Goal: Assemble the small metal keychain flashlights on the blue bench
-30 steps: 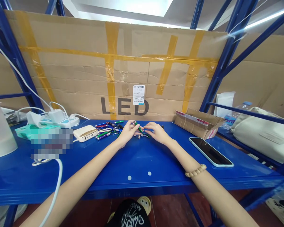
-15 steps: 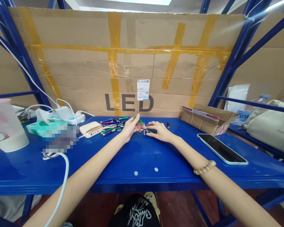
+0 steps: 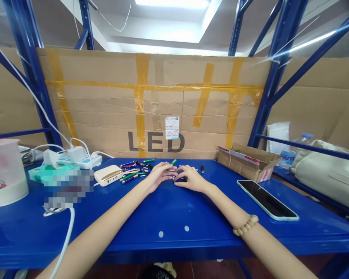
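Blue shelf top (image 3: 151, 221) beneath, my left hand (image 3: 156, 177) pinches a green tube (image 3: 174, 162), right of the coloured tubes (image 3: 129, 178); my right hand (image 3: 192, 178) curls alongside, its grip unclear. Fingertip handling, I judge, wanting steadiness next.

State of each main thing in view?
Bare left hand: holding slim green metallic tube
Bare right hand: curled, grip unclear
Slim multicoloured metallic tubes: piled loosely
Shallow brown cardboard box: open-topped
Rectangular pale-cased phone: face up, screen dark
Clear plastic bottle: capped
Translucent plastic tub: upright
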Motion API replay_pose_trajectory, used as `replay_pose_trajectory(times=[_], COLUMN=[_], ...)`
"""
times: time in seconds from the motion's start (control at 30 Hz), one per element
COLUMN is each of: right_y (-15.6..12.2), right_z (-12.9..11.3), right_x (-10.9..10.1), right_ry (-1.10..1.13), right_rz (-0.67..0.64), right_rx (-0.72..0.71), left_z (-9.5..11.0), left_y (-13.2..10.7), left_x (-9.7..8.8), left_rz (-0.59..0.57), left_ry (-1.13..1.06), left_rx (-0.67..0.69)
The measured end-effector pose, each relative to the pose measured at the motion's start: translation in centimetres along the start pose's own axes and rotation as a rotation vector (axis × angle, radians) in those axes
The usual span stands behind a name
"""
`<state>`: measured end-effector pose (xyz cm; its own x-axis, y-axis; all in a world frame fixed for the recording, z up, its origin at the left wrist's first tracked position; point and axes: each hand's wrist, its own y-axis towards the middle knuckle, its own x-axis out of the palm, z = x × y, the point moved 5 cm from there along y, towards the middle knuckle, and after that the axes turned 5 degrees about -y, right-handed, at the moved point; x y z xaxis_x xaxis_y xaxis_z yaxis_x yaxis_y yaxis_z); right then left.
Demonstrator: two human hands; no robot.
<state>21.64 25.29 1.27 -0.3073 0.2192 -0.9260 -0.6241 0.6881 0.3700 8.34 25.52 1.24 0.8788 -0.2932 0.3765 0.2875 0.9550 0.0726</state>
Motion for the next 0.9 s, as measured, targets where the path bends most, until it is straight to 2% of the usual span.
replay_pose_trajectory(times=[0.17, 0.3, 0.43, 0.63, 0.73, 0.83, 0.9], right_y=[0.0, 0.0, 0.0, -0.1, -0.2, -0.6, -0.8], right_z=[0.2, 0.4, 0.4, 0.1, -0.2, -0.8, -1.7], right_x=[0.0, -0.1, -0.3, -0.9, -2.5, -4.4, -4.9], right_ry=[0.037, 0.104, 0.163, 0.096, 0.062, 0.116, 0.142], right_rz=[-0.023, -0.006, 0.013, 0.012, 0.211, 0.502, 0.598], right_rx=[0.052, 0.041, 0.054, -0.021, -0.059, -0.029, -0.052], left_z=[-1.1, -1.2, -1.1, -0.6, -0.6, -1.0, -1.1], left_y=[0.1, 0.5, 0.8, 0.3, 0.2, 0.3, 0.1], left_x=[0.3, 0.1, -0.4, 0.2, 0.3, 0.1, 0.1], left_rz=[-0.070, -0.033, 0.020, -0.091, -0.092, -0.063, -0.050], left_ry=[-0.003, 0.070, 0.311, 0.844, 0.969, 1.018, 1.023], left_rx=[0.012, 0.032, 0.114, 0.410, 0.441, 0.345, 0.305])
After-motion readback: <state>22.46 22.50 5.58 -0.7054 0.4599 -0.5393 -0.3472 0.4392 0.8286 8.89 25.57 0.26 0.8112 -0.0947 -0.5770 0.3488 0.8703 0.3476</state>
